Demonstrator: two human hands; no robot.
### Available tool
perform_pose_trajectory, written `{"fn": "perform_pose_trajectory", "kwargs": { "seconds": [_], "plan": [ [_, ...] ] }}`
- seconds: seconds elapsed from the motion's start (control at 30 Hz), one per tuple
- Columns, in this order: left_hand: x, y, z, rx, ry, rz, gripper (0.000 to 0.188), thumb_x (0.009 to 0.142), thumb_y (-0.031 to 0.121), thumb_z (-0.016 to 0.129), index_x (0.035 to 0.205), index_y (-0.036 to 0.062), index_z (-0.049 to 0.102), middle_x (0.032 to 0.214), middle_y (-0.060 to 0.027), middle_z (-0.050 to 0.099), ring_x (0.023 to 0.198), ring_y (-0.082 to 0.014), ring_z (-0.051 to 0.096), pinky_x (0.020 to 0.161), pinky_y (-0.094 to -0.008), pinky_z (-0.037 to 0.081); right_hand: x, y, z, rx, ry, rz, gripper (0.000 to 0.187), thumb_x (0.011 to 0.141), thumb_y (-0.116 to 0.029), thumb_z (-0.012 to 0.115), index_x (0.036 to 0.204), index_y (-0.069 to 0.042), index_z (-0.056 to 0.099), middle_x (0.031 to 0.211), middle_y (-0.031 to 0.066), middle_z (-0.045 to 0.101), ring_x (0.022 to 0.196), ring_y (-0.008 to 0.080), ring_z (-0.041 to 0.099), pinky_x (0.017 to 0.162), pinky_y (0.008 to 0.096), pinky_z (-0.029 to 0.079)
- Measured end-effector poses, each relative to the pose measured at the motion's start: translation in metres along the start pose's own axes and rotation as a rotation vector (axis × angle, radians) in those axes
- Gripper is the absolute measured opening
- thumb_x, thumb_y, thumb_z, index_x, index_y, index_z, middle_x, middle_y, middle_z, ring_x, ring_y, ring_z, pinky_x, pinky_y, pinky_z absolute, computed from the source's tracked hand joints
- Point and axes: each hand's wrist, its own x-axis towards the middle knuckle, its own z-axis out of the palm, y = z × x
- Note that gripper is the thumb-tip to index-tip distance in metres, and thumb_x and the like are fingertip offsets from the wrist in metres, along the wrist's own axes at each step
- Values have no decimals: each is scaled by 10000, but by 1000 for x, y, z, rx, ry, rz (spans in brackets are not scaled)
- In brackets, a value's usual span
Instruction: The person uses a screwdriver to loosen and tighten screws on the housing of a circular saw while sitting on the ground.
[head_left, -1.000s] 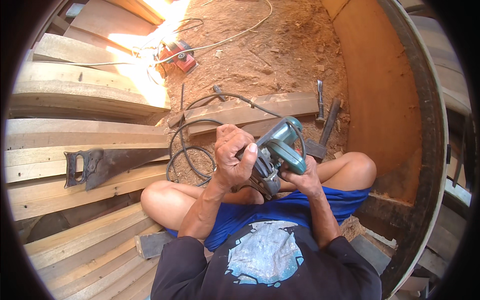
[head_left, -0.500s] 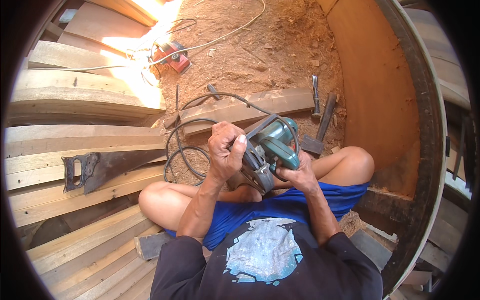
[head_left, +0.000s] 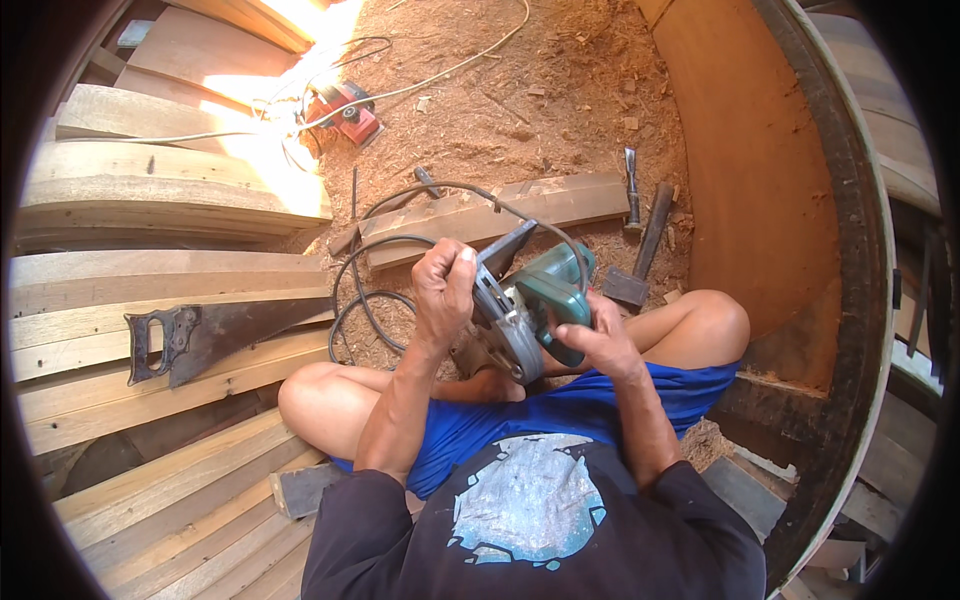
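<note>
I hold a teal corded circular saw (head_left: 548, 285) tilted up over my lap, its flat metal base plate and curved grey guard facing left. My left hand (head_left: 444, 293) is closed at the edge of the base plate, fingers curled and thumb up. Around the rear handle my right hand (head_left: 598, 335) is wrapped, with the thumb lying across it; its fingers are partly hidden behind the teal body. The black cord (head_left: 350, 290) runs from the tool over a wooden beam and loops on the shavings to the left.
Stacked boards (head_left: 150, 270) fill the left side, with a handsaw (head_left: 210, 335) lying on them. Ahead are a wooden beam (head_left: 560, 205), a chisel (head_left: 631, 190), a hammer (head_left: 650, 245) and a red power tool (head_left: 345, 112). A curved wooden panel (head_left: 760, 180) stands at right.
The saw has turned in my hands, so its guard and base plate face more toward me. My right thumb has shifted on the handle; my left hand has moved slightly.
</note>
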Motion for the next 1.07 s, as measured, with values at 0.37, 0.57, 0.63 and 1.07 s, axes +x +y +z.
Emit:
{"fn": "perform_pose_trajectory", "kwargs": {
  "seconds": [0.37, 0.57, 0.63, 1.07],
  "plan": [
    [12, -76, -9, -125, 49, -326, 395, 1087, 214, 497, 706, 116, 467, 680, 94, 389, 647, -35, 317, 566, -279, 279, 45, 13, -7, 353, -35, 288, 367, 1065, -276, 581, 1268, 24, 634, 1066, 104, 716, 864, 149, 672, 779, 307, 590],
    [31, -106, -15, -391, 85, -486, 372, 1073, 228, 497, 716, 123, 496, 678, 60, 484, 573, -59, 399, 519, -295, 354, 82, 6, -2, 233, 6, 293, 321, 1079, -270, 581, 1191, 22, 652, 1054, 119, 710, 853, 151, 666, 758, 294, 578],
    [36, -111, -18, -357, 111, -490, 334, 1065, 242, 499, 776, 88, 567, 699, 8, 574, 585, -91, 511, 533, -294, 440, 90, 6, 2, 233, 51, 332, 317, 1080, -262, 580, 1188, 28, 647, 1048, 130, 705, 845, 157, 669, 750, 296, 576],
    [63, -162, -9, -390, 64, -564, 296, 1039, 278, 521, 1036, 25, 674, 913, -93, 704, 824, -208, 698, 743, -411, 583, 119, 11, -6, 302, 85, 361, 270, 1039, -158, 555, 1106, 84, 654, 1023, 168, 698, 791, 202, 690, 697, 330, 587]
  ]
}}
